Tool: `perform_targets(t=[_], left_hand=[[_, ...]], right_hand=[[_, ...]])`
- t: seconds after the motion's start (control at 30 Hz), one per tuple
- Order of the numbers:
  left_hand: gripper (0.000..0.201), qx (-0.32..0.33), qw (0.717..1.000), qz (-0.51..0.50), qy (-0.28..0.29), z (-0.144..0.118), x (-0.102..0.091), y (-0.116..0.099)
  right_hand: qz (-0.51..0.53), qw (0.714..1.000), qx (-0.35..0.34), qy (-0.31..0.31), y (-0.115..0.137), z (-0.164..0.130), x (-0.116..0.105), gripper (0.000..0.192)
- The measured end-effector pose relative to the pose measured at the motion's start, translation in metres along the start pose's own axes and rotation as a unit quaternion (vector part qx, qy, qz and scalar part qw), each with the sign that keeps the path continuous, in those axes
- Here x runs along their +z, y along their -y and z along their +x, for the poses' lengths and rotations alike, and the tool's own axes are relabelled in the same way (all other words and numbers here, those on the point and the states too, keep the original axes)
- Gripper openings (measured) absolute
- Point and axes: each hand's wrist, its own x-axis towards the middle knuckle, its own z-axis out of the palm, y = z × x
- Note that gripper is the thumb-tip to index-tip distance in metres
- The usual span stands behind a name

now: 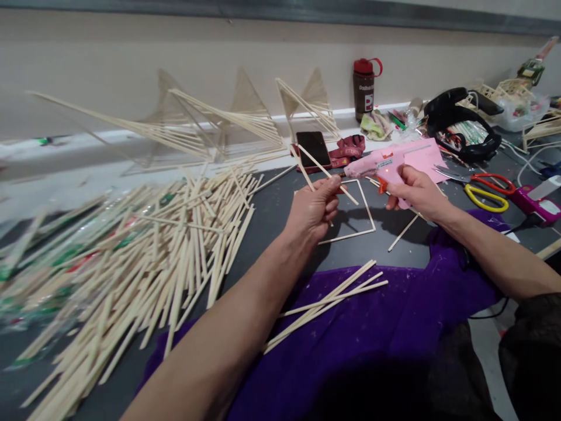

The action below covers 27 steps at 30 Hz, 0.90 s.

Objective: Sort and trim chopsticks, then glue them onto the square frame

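Note:
My left hand (313, 207) is closed on two wooden sticks (326, 169) that stick out past its fingers and meet at an angle. In my right hand (412, 190) is a pink glue gun (392, 165) with an orange trigger, its nozzle pointing left and close to the fingertips of my left hand. Beneath the hands, a square frame of sticks (367, 207) lies on the grey table. A loose stick (402, 234) rests below my right hand. Several more sticks (326, 304) lie crossed on the purple cloth (350, 351) nearest me.
A big heap of sticks (175, 251) covers the left side, beside plastic wrappers (65, 269). Stick structures (241, 117) stand along the wall. Behind are a phone (313, 149) and a red-lidded bottle (363, 90). Scissors (486, 190) and a black headset-like item (464, 123) are right.

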Motion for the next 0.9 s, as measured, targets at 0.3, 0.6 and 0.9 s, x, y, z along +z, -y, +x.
perform_targets(t=[0.3,0.6,0.9], left_hand=[[0.026,-0.015,0.999,0.04,0.033,-0.001,0.0,0.001],[0.033,-0.022,0.986,0.059,0.155,-0.016,0.005,-0.002],[0.027,0.013,0.965,0.146,0.217,-0.027,0.012,0.009]], right_hand=[[0.059,0.989,-0.013,-0.136,0.0,0.012,-0.021,0.033],[0.119,0.986,-0.011,-0.12,0.009,0.007,-0.015,0.032],[0.066,0.996,0.05,0.02,0.008,-0.006,0.01,0.017]])
